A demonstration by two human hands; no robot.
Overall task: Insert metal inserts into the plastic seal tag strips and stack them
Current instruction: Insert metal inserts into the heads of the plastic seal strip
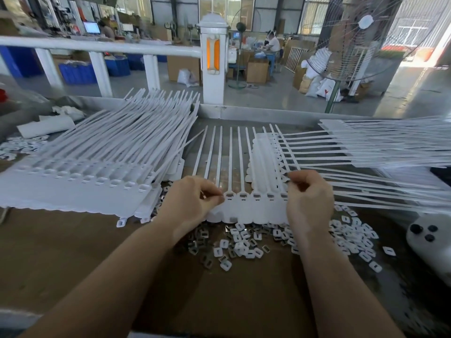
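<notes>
A white railing crosses behind the bench, beside a wire-guarded fan and blurred, possibly cardboard, boxes.

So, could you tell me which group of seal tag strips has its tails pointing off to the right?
The stack on the right: its tails run sideways toward the right edge. The left stack and the strip held by both hands point away from the person.

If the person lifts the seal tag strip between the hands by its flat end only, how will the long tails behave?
The seal tag strip probably feels light: its plastic looks thin. Its long narrow tails would likely droop and splay, since those in the left stack already bend and cross. The joined flat end looks stiffer and should stay together.
</notes>
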